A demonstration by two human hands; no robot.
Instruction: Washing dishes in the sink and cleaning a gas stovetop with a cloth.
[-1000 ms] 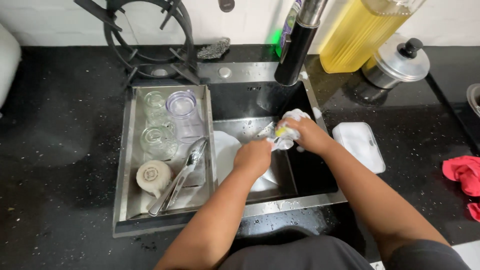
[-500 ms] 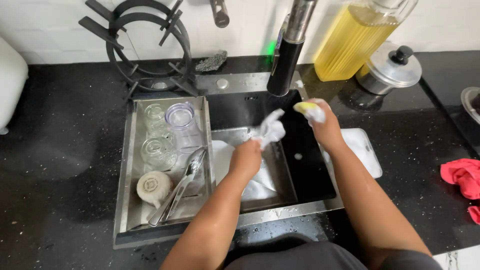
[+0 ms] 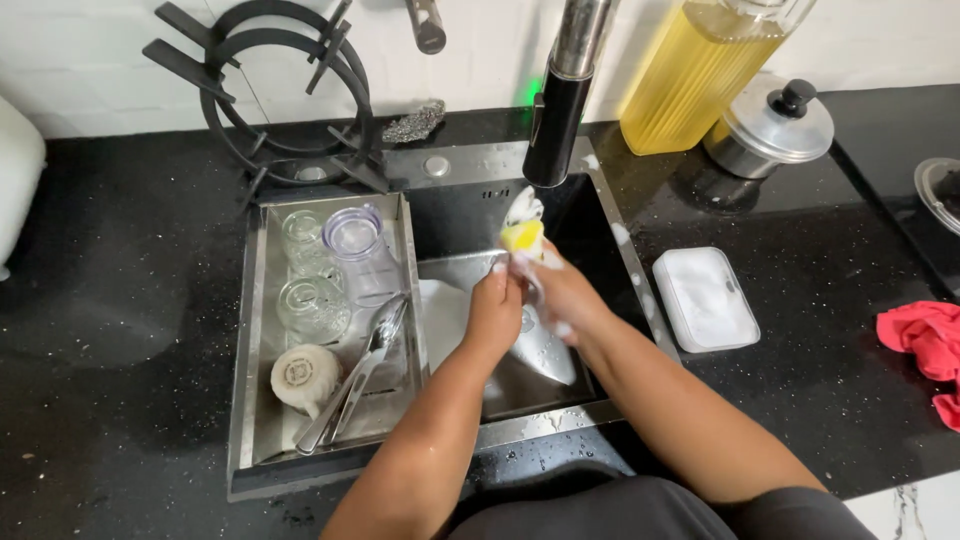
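Over sink (image 3: pixel 600 215), R hand (image 3: pixel 560 295) fingers (image 3: pixel 530 262) closed on yellow sponge (image 3: pixel 523 237) (soapy), L hand (image 3: pixel 497 305) touching.

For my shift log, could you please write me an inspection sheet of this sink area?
Surface: black speckled counter, wet by the steel sink.
Job's things: soapy yellow sponge; shiny metal piece beneath the hands.
Clutter: drain tray holding glasses, a cup, utensils; white container; red cloth; lidded pot; yellow-liquid bottle.
Hands: left hand and right hand close together, right gripping the sponge.
Cables: nothing seen.
Surroundings: black tap, black burner grate, white wall.
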